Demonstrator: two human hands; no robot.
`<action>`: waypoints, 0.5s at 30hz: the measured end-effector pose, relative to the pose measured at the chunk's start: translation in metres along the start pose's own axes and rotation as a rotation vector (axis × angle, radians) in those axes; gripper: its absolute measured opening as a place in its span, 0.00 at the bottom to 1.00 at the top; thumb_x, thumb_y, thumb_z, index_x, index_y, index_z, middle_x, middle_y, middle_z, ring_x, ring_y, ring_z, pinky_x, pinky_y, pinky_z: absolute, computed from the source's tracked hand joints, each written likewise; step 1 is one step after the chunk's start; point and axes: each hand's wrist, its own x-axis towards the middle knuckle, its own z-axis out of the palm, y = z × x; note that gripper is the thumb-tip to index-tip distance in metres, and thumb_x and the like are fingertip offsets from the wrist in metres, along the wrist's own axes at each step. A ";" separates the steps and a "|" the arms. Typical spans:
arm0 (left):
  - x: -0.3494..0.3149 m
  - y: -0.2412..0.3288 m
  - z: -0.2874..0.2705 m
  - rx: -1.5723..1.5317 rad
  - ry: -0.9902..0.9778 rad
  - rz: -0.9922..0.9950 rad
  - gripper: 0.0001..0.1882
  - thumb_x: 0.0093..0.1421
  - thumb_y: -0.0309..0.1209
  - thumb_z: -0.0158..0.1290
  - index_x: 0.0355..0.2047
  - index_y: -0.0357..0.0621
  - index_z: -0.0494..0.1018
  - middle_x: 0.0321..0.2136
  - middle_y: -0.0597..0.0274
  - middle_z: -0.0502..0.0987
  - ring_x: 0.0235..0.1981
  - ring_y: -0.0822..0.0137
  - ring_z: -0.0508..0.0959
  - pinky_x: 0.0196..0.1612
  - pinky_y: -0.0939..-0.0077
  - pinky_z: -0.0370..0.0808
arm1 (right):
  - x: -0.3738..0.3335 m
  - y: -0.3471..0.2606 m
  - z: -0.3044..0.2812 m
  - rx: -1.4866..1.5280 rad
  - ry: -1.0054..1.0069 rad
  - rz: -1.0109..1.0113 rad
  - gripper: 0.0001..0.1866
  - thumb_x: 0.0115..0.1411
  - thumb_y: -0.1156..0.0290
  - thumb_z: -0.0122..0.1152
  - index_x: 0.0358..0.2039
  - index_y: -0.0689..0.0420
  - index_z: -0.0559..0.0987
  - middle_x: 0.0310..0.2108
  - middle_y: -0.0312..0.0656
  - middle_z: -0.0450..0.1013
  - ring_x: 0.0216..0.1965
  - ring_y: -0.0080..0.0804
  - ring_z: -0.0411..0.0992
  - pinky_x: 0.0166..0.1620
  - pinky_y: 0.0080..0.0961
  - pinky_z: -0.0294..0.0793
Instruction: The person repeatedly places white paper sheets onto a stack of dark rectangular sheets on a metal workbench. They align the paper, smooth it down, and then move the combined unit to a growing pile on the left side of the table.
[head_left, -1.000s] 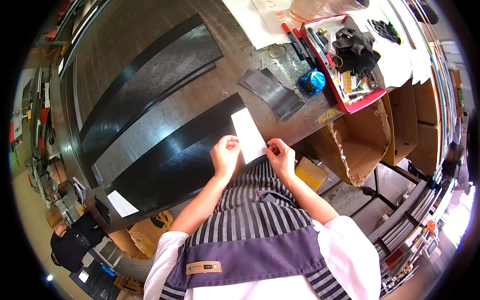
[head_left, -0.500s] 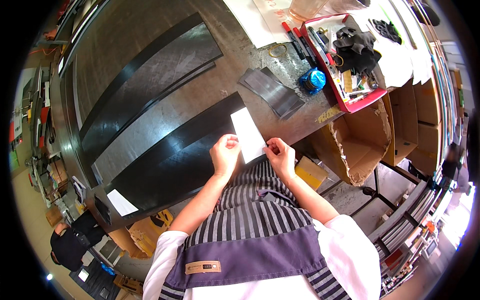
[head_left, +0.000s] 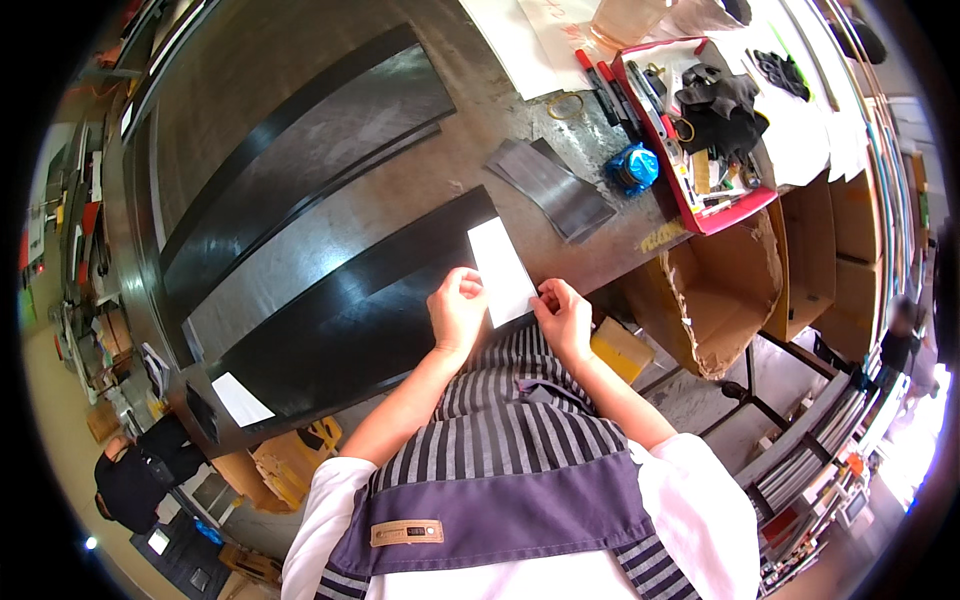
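A white rectangular sheet point(head_left: 502, 270) lies at the right end of a long black panel point(head_left: 360, 320), close to the table's front edge. My left hand point(head_left: 458, 312) is closed, its fingertips pinched at the sheet's left edge. Opposite it, my right hand point(head_left: 565, 318) pinches the lower right edge with thumb and fingers. A second white piece point(head_left: 241, 400) rests on the black panel's left end, out of reach of both hands' present position.
Other dark panels point(head_left: 330, 150) lie farther back on the dark worktable. Dark strips point(head_left: 556, 190), a blue-wrapped roll point(head_left: 633, 169) and a red box point(head_left: 742, 212) of pens and tools stand right. Below is a torn cardboard box point(head_left: 715, 300). Someone in black point(head_left: 145, 475) is far left.
The view has shifted slightly, so the table things sit a little farther right in the picture. Both hands stay at the white sheet's edges with almost no change.
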 end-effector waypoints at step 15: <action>-0.015 0.003 -0.033 -0.179 -0.069 0.079 0.18 0.53 0.26 0.61 0.43 0.38 0.70 0.35 0.55 0.75 0.28 0.65 0.79 0.34 0.71 0.77 | 0.026 -0.043 -0.003 -0.559 -0.378 -0.569 0.24 0.44 0.82 0.59 0.46 0.57 0.79 0.49 0.45 0.69 0.51 0.47 0.67 0.52 0.39 0.70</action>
